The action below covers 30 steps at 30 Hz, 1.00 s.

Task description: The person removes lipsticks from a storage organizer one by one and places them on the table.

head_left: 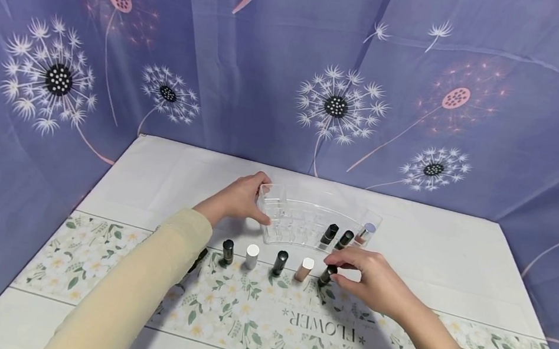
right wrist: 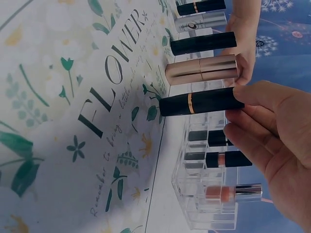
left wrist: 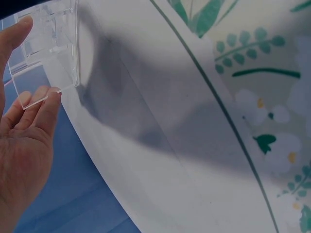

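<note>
A clear acrylic lipstick organizer (head_left: 302,204) with a curved, stepped shape stands on the table. My left hand (head_left: 240,197) grips its left end, thumb at the front and fingers behind; in the left wrist view the fingertips (left wrist: 54,92) touch its edge. My right hand (head_left: 369,276) pinches the top of a black lipstick (right wrist: 199,102) with a gold band, upright at the right end of a row. Left of it stand a rose-gold lipstick (head_left: 304,270), a black one (head_left: 280,263), a silver-white one (head_left: 252,256) and another black one (head_left: 228,251).
Two black lipsticks (head_left: 329,233) and one with a silvery cap (head_left: 366,233) stand in the organizer's right-hand slots. A floral runner (head_left: 238,318) marked FLOWER crosses the white table (head_left: 442,239). Blue dandelion-print fabric (head_left: 271,78) hangs behind and at both sides.
</note>
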Tool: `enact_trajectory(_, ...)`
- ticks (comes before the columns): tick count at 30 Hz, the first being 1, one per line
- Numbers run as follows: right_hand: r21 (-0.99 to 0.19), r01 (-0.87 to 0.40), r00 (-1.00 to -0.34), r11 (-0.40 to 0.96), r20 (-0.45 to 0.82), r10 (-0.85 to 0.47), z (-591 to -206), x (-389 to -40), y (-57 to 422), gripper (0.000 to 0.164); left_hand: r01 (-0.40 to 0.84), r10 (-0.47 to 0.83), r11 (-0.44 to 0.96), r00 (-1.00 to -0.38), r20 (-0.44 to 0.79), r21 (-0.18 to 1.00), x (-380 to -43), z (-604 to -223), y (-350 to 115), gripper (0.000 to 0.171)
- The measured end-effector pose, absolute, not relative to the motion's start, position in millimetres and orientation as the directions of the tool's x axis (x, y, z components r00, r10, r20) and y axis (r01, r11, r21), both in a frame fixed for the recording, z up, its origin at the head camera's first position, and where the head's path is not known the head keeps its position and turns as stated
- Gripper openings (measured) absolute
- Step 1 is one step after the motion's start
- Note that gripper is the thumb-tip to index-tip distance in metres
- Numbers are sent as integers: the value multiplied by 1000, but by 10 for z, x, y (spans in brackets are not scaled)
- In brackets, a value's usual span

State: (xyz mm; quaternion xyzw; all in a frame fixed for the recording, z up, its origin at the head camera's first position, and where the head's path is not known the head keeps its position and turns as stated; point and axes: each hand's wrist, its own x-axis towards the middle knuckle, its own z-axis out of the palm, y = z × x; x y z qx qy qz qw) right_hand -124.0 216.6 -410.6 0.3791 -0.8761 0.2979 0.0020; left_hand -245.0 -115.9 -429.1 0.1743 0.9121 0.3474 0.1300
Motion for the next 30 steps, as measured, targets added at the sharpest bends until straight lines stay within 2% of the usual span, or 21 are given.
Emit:
enact_trajectory(20,-529,-639,-734,558,203,-649,-4025,-1251,2175,32,226,407,703,-905,-122,675,-2442,-4259,-1162,86)
enact_trajectory(30,-503,-652,-737,567,243,-631,-3861,-1343,2184,32,228,410,708,-903,-126,669,-2439,-4265,-1162,88)
